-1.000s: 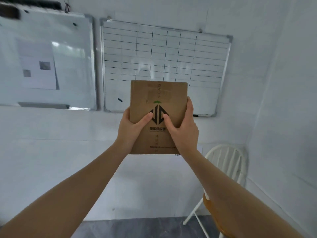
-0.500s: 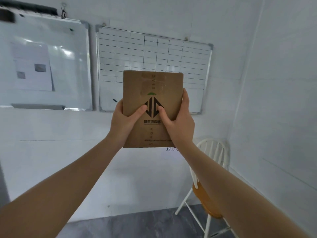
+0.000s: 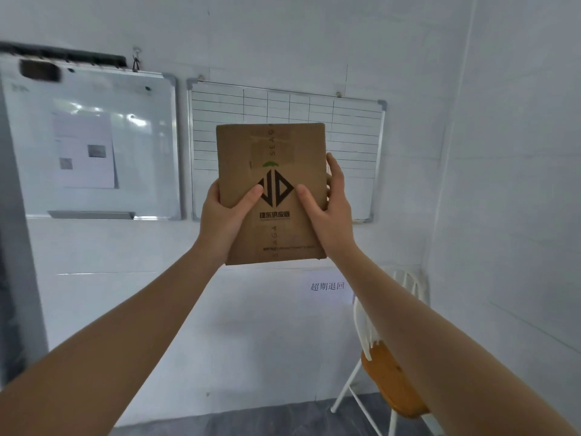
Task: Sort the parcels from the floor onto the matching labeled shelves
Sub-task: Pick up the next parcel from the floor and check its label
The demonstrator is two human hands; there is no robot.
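Note:
I hold a flat brown cardboard parcel (image 3: 273, 158) upright in front of me at arm's length, its printed face with a black diamond logo towards me. My left hand (image 3: 224, 220) grips its lower left edge with the thumb across the front. My right hand (image 3: 330, 212) grips the right edge, thumb on the front beside the logo. Below the parcel, a white paper label with printed characters (image 3: 327, 286) is stuck on the wall. No shelf is in view.
Two whiteboards hang on the white wall behind the parcel, a plain one (image 3: 91, 146) at left and a gridded one (image 3: 352, 136) at right. A white chair with an orange seat (image 3: 390, 379) stands in the right corner. Grey floor (image 3: 251, 420) shows at the bottom.
The view has swung to the right and slightly up, so the whiteboards and chair sit further left in frame. The parcel stays held in both hands, in the same grip.

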